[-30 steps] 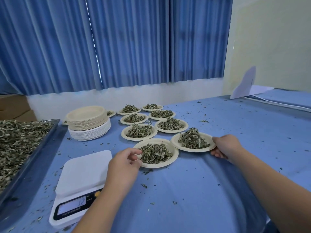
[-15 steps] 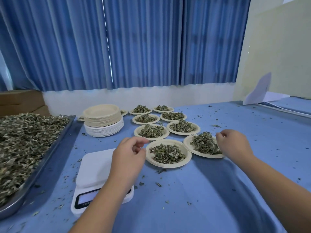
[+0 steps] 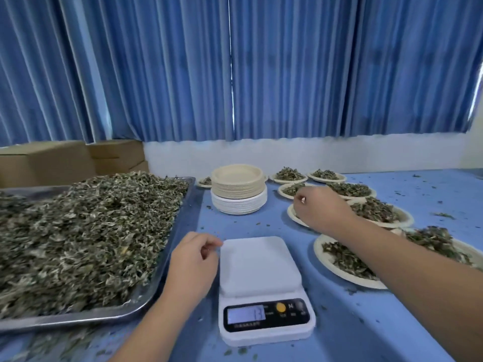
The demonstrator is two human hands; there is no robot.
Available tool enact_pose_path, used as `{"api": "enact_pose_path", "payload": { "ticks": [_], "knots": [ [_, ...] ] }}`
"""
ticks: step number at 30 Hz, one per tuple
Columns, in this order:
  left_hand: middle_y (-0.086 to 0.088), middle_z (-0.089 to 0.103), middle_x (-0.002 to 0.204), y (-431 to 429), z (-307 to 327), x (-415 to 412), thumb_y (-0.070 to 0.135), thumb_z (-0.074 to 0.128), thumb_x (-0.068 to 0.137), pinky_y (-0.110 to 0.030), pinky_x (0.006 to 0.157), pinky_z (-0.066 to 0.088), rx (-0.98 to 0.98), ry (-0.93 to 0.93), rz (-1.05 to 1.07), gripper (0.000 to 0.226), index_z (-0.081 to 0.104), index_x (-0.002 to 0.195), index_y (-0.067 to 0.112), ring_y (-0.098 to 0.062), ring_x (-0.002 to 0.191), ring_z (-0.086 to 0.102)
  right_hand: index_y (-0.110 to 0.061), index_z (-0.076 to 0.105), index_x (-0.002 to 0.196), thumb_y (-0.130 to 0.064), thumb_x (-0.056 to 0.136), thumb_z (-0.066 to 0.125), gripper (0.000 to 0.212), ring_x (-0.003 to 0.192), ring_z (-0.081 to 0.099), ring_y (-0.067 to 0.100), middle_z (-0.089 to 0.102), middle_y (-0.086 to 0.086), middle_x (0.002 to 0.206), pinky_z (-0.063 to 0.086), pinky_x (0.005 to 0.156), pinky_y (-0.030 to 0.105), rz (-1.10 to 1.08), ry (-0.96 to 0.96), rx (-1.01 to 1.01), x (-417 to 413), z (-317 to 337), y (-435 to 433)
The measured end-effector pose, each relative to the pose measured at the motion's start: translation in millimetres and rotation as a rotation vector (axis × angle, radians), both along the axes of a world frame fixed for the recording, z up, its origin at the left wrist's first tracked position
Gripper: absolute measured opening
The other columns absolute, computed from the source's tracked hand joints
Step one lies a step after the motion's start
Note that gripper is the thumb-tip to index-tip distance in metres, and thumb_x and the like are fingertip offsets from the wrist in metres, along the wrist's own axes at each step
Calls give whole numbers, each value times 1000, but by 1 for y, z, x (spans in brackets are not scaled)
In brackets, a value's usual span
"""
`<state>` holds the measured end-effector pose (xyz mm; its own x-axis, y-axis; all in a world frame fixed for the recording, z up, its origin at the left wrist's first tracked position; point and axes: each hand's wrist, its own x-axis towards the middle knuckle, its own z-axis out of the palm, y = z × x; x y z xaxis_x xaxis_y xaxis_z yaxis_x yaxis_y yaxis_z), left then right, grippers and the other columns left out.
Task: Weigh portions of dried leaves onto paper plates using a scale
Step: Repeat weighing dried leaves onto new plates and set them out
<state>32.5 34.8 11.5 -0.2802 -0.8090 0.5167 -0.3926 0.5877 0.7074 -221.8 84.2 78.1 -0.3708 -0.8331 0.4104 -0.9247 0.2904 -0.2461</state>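
Beside the scale (image 3: 258, 265) sits a tray (image 3: 78, 319) — leaf-heaped.

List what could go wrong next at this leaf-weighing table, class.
1. The right forearm crosses low over the nearest filled plate; it could sweep weighed leaves off.
2. The scale has a bare platform, yet its display seems to show a non-zero figure; without zeroing, the next portion may be wrong.
3. The tray is heaped to its rim, so scooping could spill leaves.

Soft daylight through blue curtains (image 3: 235, 69); bluish cast, faint shadows, slight motion blur, wide-angle edge bending.
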Motion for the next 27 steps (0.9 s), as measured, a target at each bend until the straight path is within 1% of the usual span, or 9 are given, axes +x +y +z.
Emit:
{"api": "enact_pose_path", "payload": {
  "ticks": [3,7,12,14,17,19,21,24,27],
  "knots": [
    [5,58,86,-13,-4,5,-12,54,79,-2,70,37,16,10,-8,48,60,72,35,11,77,54,-17,60,108,-27,92,43,25,97,58,28,62,6,111,46,74,35,94,138,178,19,11,-38],
    [7,56,84,-23,-12,10,-11,54,79,-3,69,37,75,5,-4,48,59,70,36,12,76,53,-21,46,135,-30,92,49,44,115,52,30,41,8,133,44,90,38,201,296,367,43,25,-91],
    [9,55,88,-32,-25,0,-1,52,82,-4,69,37,190,-15,7,34,60,72,31,6,74,53,-17,29,150,-25,93,51,61,128,44,33,24,4,152,40,102,41,191,225,363,53,35,-149],
    [8,56,85,-35,-28,-2,0,53,81,-4,68,38,208,16,22,33,60,69,30,6,75,54,-18,22,153,-26,94,50,66,116,52,31,23,3,154,49,92,38,161,122,374,50,34,-164],
    [7,56,84,-39,-30,-4,1,55,82,-4,68,39,226,41,33,31,62,67,28,9,76,52,-16,27,150,-23,93,49,62,73,63,25,44,9,139,57,62,34,147,-139,384,43,31,-178],
    [7,56,85,-40,-30,-5,2,55,82,-4,67,38,241,47,27,29,62,68,26,9,75,52,-9,49,134,-20,92,48,43,67,64,25,59,12,117,57,58,32,149,-147,401,41,32,-182],
    [7,56,86,-40,-30,-6,3,56,82,-6,66,39,257,56,21,26,64,70,24,7,75,53,-9,66,106,-18,91,48,25,61,63,24,64,10,93,53,54,28,152,-128,361,40,34,-183],
    [8,57,87,-39,-30,-6,5,55,82,-6,67,40,257,65,21,24,64,71,24,5,77,54,-17,68,86,-10,88,48,21,56,61,22,62,5,77,50,53,24,149,-169,296,40,38,-184],
    [8,57,87,-39,-29,-6,4,55,81,-6,66,40,269,68,26,24,64,71,23,6,77,53,-16,65,87,-6,90,48,20,53,59,22,65,8,68,52,55,24,144,-196,254,38,40,-182]
  ]
}}
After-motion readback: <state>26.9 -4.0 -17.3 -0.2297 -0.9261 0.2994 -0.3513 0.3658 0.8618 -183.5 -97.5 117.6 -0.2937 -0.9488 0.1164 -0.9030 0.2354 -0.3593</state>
